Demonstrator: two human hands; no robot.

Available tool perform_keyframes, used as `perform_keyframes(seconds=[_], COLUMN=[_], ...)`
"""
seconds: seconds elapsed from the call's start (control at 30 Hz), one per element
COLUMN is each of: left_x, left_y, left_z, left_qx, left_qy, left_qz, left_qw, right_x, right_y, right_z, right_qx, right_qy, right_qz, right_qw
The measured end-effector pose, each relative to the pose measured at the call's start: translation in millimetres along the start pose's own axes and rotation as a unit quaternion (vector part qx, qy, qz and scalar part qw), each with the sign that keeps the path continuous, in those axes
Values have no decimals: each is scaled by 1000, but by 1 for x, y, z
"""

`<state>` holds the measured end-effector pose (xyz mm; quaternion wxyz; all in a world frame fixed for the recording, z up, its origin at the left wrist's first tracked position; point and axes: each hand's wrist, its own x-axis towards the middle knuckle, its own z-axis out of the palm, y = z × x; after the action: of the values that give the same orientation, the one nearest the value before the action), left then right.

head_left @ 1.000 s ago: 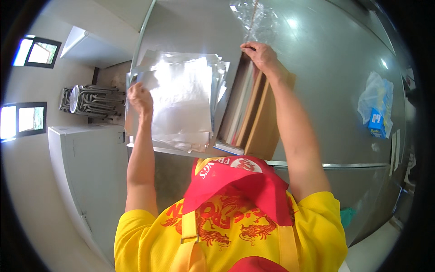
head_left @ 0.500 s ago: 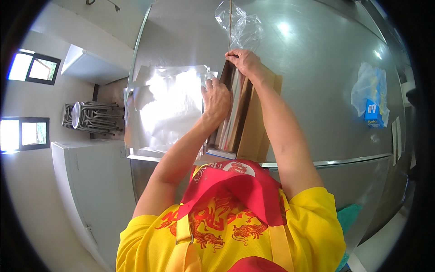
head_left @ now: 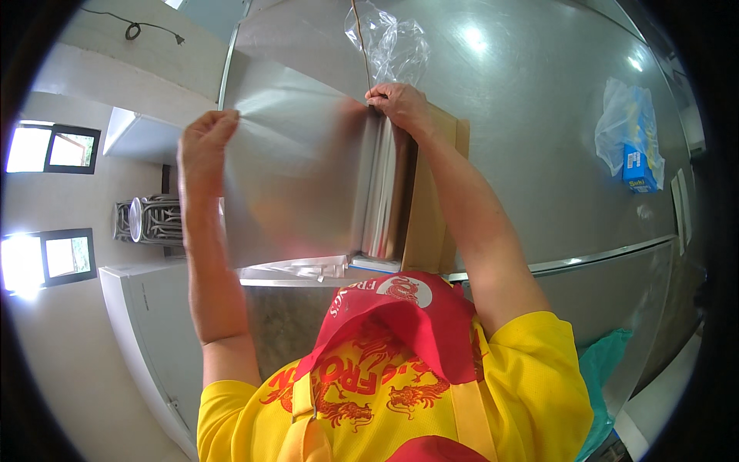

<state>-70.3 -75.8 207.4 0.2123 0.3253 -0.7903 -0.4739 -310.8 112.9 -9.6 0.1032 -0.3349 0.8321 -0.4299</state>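
My left hand [head_left: 206,146], closed in a pinch, holds the far left corner of a sheet of foil [head_left: 296,169]. That sheet stretches leftward from the foil roll [head_left: 379,185], which lies in a long open cardboard box [head_left: 433,200]. At the box's far end, my right hand [head_left: 400,106] is closed, its thumb and finger pinched where a thin brown cord [head_left: 360,38] meets the box. Exactly how the fingertips grip there is hard to see. Under the raised sheet, loose foil sheets [head_left: 308,268] show at the table's near edge; most of them are hidden.
The metal table [head_left: 531,154] reaches far to the right. Crumpled clear plastic [head_left: 396,46] lies beyond the box. A blue box [head_left: 640,169] in a clear bag sits at right. Stacked metal stools [head_left: 158,221] and a white cabinet [head_left: 146,308] stand at left.
My left hand has moved from the roll out to the left and up, drawing a foil sheet across the loose ones. The right hand stays at the box's far end.
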Motion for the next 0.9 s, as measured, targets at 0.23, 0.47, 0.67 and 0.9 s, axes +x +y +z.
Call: perform_keyframes(seconds=[0.23,0.47,0.67,0.9], left_x=[8,23,59,47], left_y=[36,19,-66,-294], left_z=[-47,-71,-98,-115], left_qx=[12,-69,178,189], left_qy=[39,24,44,83], left_qz=[-39,-51,-61,-182], left_qw=[998,996,981,961], right_x=[0,2,1,2], right_y=[4,3,10,-3], right_z=[3,4,2,-1], right_qx=[17,6,-1,-39], right_qy=[11,-11,2,-20], right_qz=[-9,16,-2,40], right_qw=[1000,1000,1000,998])
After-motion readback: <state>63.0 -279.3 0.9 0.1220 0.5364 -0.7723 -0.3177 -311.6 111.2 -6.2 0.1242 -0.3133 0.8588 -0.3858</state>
